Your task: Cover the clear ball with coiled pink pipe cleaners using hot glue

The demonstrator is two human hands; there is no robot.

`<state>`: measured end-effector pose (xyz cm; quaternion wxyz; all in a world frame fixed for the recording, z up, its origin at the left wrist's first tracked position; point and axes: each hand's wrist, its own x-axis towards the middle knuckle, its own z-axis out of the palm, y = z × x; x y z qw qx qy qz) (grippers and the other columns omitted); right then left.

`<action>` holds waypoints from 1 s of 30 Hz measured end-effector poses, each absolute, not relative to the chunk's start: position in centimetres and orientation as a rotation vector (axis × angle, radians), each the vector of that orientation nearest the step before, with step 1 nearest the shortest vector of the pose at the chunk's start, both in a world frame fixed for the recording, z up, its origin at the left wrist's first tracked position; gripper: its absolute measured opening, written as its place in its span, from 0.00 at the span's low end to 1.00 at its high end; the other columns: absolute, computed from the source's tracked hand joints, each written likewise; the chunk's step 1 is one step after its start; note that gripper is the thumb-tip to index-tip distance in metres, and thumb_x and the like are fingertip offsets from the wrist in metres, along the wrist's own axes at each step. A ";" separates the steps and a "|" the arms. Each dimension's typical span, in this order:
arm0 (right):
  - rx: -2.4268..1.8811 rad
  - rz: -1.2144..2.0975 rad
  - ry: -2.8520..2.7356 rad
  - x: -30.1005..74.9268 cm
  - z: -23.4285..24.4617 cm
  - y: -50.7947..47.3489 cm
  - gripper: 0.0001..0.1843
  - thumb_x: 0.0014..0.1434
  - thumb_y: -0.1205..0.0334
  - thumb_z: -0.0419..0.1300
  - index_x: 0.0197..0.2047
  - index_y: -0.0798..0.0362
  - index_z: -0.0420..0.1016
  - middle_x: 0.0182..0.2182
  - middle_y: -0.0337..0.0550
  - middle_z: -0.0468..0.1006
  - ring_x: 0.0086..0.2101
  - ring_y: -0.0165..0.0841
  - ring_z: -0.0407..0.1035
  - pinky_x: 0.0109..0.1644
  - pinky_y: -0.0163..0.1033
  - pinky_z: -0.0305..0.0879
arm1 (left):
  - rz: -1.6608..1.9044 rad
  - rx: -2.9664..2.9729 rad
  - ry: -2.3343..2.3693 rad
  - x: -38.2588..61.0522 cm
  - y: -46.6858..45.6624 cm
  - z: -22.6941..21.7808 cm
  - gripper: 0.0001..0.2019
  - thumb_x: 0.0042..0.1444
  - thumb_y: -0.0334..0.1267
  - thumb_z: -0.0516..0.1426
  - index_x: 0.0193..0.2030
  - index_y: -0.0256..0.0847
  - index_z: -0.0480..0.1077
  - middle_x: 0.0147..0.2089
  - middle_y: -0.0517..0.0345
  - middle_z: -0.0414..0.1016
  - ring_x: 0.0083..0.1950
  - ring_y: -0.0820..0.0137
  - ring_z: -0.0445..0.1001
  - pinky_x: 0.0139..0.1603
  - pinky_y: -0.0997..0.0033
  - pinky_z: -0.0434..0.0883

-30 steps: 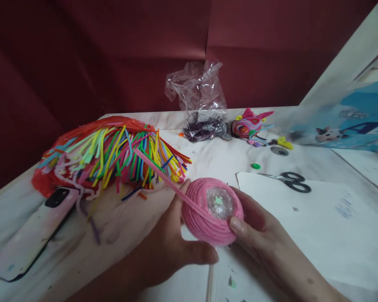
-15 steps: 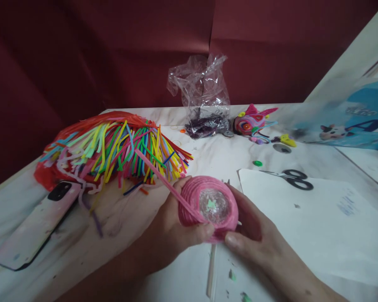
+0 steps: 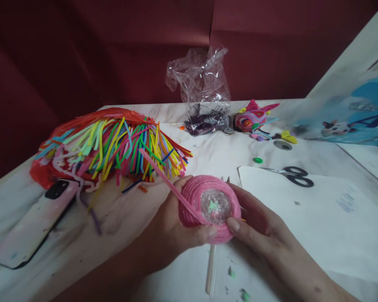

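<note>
Pink coiled ball [image 3: 209, 209], held nearer and to the right of the pipe-cleaner bundle [image 3: 130, 151].
Pink rows ring its sides; its upturned clear face [image 3: 220, 214] is unwrapped, showing a pale green patch [image 3: 213, 205], while a loose pink strand [image 3: 164, 177] slants toward the bundle.

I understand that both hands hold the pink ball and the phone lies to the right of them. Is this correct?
The side is wrong: the head view shows the phone lying left of the left hand and right hand, which both hold the pink ball.
</note>
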<state>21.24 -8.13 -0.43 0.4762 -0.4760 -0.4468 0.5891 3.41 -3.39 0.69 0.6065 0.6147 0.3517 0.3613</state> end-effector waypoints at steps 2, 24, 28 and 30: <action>-1.223 1.402 -1.064 21.0 0.1 -8.5 0.34 0.57 0.51 0.64 0.62 0.49 0.58 0.56 0.51 0.67 0.47 0.39 0.70 0.50 0.41 0.72 | 0.811 1.426 0.807 3.2 -3.5 0.7 0.32 0.45 0.35 0.66 0.57 0.46 0.60 0.58 0.54 0.65 0.58 0.57 0.65 0.58 0.60 0.65; -1.278 1.347 -1.072 20.6 1.0 -9.2 0.35 0.54 0.49 0.66 0.62 0.46 0.59 0.54 0.47 0.70 0.44 0.39 0.72 0.46 0.42 0.74 | 0.798 1.545 0.713 2.1 -3.5 1.2 0.34 0.50 0.39 0.65 0.61 0.52 0.56 0.62 0.58 0.64 0.63 0.56 0.62 0.62 0.60 0.62; -1.273 1.369 -1.073 20.7 1.0 -9.1 0.34 0.54 0.50 0.66 0.61 0.45 0.60 0.53 0.46 0.70 0.44 0.39 0.72 0.46 0.42 0.74 | 0.793 1.553 0.700 2.0 -3.5 1.1 0.33 0.51 0.38 0.64 0.62 0.52 0.55 0.62 0.58 0.64 0.63 0.57 0.62 0.62 0.61 0.62; -1.260 1.367 -1.075 20.8 1.0 -9.1 0.34 0.54 0.51 0.66 0.61 0.46 0.60 0.53 0.46 0.71 0.44 0.39 0.72 0.46 0.42 0.74 | 0.796 1.546 0.674 2.0 -3.5 1.2 0.32 0.51 0.37 0.64 0.61 0.53 0.57 0.61 0.61 0.65 0.62 0.60 0.63 0.61 0.63 0.62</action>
